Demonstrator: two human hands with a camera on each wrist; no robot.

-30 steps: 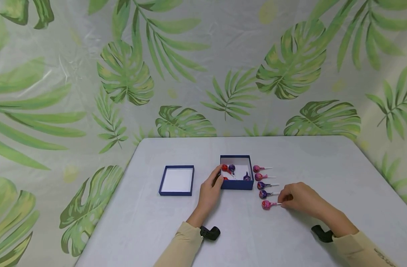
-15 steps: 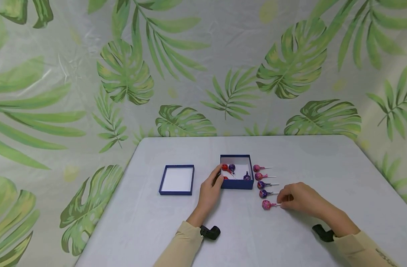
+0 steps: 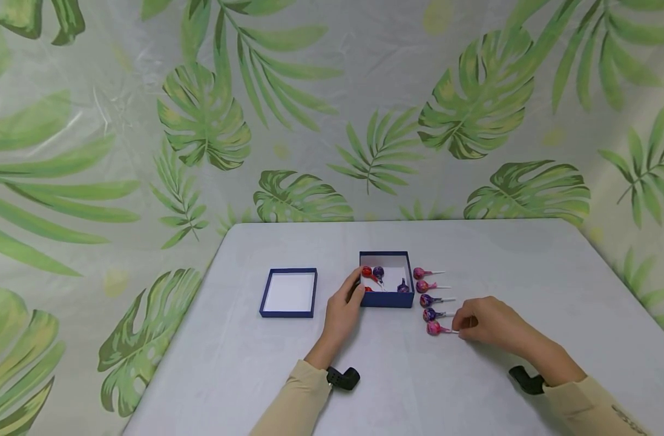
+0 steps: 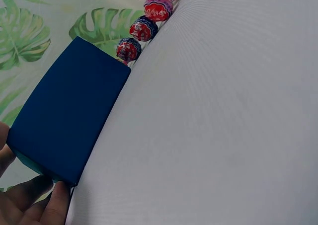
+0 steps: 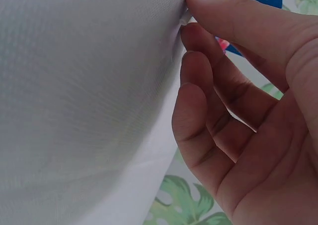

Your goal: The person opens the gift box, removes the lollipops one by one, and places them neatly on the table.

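My right hand (image 3: 489, 324) pinches the white stick of the nearest pink lollipop (image 3: 434, 327) between thumb and fingertips. That lollipop lies at the near end of a column of several pink and purple lollipops, with a purple lollipop (image 3: 430, 314) just beyond it. In the right wrist view, the thumb and fingers meet at the stick, and the candy head is mostly hidden. My left hand (image 3: 342, 312) holds the left side of an open blue box (image 3: 386, 300). Inside the box lie red and purple lollipops (image 3: 378, 272). The left wrist view shows curled fingers at the box's lower corner.
Left of the box, a shallow blue-rimmed lid (image 3: 287, 315) lies with its white inside up. A white cloth covers the table (image 3: 381, 375). A leaf-patterned sheet (image 3: 310, 109) hangs behind its far edge.
The pink lollipop in my right hand's pinch has shifted slightly away from me, closer to the purple one beyond it. My left hand stays at the box.
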